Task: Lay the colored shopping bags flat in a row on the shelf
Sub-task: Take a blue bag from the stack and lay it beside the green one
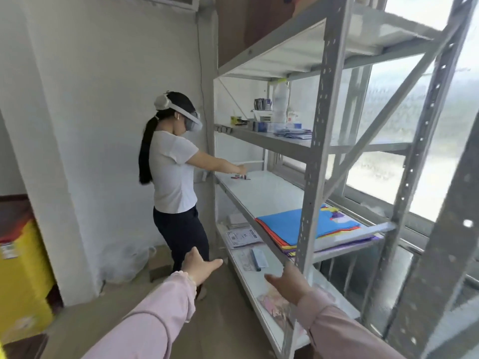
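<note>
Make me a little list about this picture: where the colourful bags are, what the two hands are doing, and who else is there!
bags: stack of flat colored shopping bags, blue on top, lying on the grey metal shelf rack's middle board, near end
left hand: left hand in pink sleeve, open, holding nothing, reaching forward
right hand: right hand in pink sleeve, open, empty, near the rack's front post
row: not yet laid out
other person: person in white T-shirt with headset, hands over small items at the shelf's far end

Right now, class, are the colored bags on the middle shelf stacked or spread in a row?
Stacked: the colored bags lie flat in one pile, blue on top, with other colors' edges showing beneath.
</note>
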